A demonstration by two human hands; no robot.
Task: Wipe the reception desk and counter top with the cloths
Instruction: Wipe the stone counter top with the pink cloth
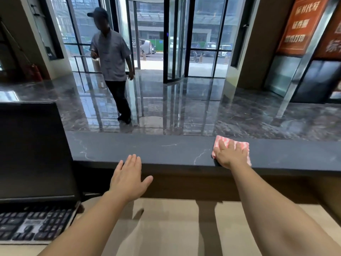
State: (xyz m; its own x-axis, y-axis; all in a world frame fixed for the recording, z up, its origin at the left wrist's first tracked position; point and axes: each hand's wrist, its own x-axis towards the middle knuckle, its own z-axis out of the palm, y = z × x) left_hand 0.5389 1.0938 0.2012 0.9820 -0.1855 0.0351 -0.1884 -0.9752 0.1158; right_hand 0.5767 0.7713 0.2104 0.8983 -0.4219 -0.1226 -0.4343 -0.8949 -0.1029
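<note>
Five right fingers — flat on cloth.

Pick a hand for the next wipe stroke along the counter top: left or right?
Right, most likely. The right hand lies flat on the pink cloth, which sits on the dark counter top. The left hand is open at the counter's near edge and holds no cloth.

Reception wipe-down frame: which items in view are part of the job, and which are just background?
Job:
pink cloth, pressed flat under the right hand
dark counter top
beige desk below it
left hand, open, holding nothing

Lying about:
monitor
keyboard
person walking in the lobby
orange banner
</note>
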